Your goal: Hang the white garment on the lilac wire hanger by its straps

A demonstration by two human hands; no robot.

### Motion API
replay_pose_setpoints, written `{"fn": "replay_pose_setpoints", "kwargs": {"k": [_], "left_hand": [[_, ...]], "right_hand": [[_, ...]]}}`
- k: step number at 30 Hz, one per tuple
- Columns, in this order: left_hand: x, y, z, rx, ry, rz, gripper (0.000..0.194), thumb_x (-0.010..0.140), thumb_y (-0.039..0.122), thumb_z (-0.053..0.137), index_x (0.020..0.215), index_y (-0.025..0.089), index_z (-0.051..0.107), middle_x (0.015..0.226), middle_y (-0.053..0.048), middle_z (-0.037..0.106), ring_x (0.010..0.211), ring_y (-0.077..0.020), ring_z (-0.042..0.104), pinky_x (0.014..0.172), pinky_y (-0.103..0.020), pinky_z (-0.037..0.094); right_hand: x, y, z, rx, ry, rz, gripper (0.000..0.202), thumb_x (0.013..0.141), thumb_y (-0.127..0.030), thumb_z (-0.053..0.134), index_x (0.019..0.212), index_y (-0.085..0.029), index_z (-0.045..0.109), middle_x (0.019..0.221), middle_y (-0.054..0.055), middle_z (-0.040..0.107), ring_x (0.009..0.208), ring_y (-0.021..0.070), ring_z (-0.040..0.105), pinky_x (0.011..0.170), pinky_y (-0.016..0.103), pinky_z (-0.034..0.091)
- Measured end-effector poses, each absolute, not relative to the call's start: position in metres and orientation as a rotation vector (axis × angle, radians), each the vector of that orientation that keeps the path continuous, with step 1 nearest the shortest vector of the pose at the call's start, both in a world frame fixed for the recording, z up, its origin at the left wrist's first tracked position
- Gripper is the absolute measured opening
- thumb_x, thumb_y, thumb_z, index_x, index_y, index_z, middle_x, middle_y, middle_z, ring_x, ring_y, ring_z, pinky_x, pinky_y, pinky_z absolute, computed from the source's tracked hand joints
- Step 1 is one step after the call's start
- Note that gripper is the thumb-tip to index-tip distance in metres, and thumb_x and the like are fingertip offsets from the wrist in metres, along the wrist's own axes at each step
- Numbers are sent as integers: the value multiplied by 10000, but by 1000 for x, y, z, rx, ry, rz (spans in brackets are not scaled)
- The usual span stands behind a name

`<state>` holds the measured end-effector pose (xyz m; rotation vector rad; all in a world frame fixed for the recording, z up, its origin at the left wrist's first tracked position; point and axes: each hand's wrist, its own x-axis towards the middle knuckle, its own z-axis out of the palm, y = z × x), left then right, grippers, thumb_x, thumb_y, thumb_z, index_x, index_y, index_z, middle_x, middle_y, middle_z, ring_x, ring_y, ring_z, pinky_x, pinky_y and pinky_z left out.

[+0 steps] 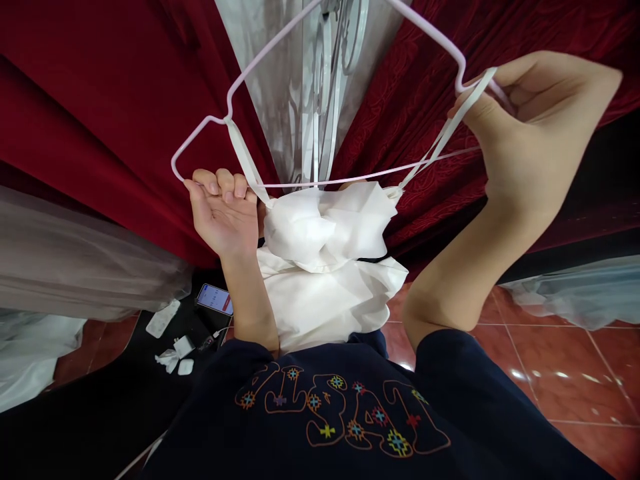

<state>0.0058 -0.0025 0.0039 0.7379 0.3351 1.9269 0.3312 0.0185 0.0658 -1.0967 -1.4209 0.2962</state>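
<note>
A pale pink clothes hanger (280, 35) is held up in front of me, its hook cut off by the top edge. My left hand (225, 217) is closed around the hanger's lower left corner. A white garment (325, 227) with thin straps hangs below it, its lower part draped in front of my body. One strap (243, 157) loops over the hanger's left notch. The other strap (443, 140) stretches up to my right hand (530, 133), whose thumb and fingers are pinched at the hanger's right end, where the strap lies.
Red curtains (120, 133) hang on both sides of a sheer white one and a metal grille (325, 100). On a black surface at lower left lie a phone (215, 299), a white charger (184, 346) and small white items. Red floor tiles (550, 353) show at right.
</note>
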Motion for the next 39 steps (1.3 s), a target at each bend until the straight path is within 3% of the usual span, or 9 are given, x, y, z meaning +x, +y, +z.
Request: {"fn": "replay_pose_setpoints", "kwargs": {"k": [4,8,10,14,18,22,26,31,39], "left_hand": [[7,-3,4,731,461,1933,506,1229,469,262,787,223,265,731,13,243,648,-170,370,741,-297,521],[7,-2,3,762,495,1931,544,1204,572,327,789,228,258,740,14,245,644,-176,352,760,-309,523],[7,-2,2,778,446,1932,554,1198,585,345,782,227,268,736,17,253,645,-170,357,759,-311,522],[7,-2,2,777,416,1932,532,1216,519,325,777,221,287,736,19,260,634,-152,379,732,-286,512],[8,-4,1,852,615,1982,623,1146,734,376,785,228,331,735,7,331,669,-163,485,703,-281,503],[9,-5,-6,985,881,1992,719,1016,934,400,842,238,455,857,-33,571,994,-221,707,939,-326,584],[8,-8,-9,1026,972,1914,726,1009,934,437,968,234,628,1098,-75,736,1180,-250,745,1012,-345,611],[-9,-28,-2,1212,1045,1775,479,1058,637,678,1030,186,838,1026,-117,821,880,-200,739,724,-278,579],[-17,-47,18,1411,925,1331,537,1004,682,759,1166,184,875,1215,-173,825,654,-170,641,499,-315,416]], "right_hand": [[332,19,63,-1054,-1444,303,80,900,-294,828,973,-261,838,878,-113,803,833,43,652,793,364,468],[325,22,51,-823,-1254,146,432,849,111,670,957,-264,855,898,-92,779,860,64,655,816,327,484],[311,18,45,-663,-1074,-17,504,857,162,577,882,-261,851,841,-79,736,833,64,628,807,309,467],[268,-6,30,-517,-1016,43,361,979,-9,618,923,-268,864,841,-20,732,704,79,599,694,316,428],[234,-20,7,-801,-1512,527,197,990,-269,752,1169,-296,830,1100,1,782,716,85,610,634,300,467],[214,-18,-15,-877,-1555,558,191,1019,-369,727,1177,-297,807,1059,12,708,770,100,572,634,289,477],[199,-16,-24,-881,-1411,460,165,1063,-382,673,1107,-288,802,980,16,660,798,110,552,645,295,437],[197,-14,-26,-890,-1412,465,187,1077,-408,657,1077,-278,790,932,2,625,731,100,488,642,302,405],[199,-12,-27,-914,-1401,453,193,1070,-418,671,1062,-267,790,927,3,612,722,95,480,627,297,378]]}}
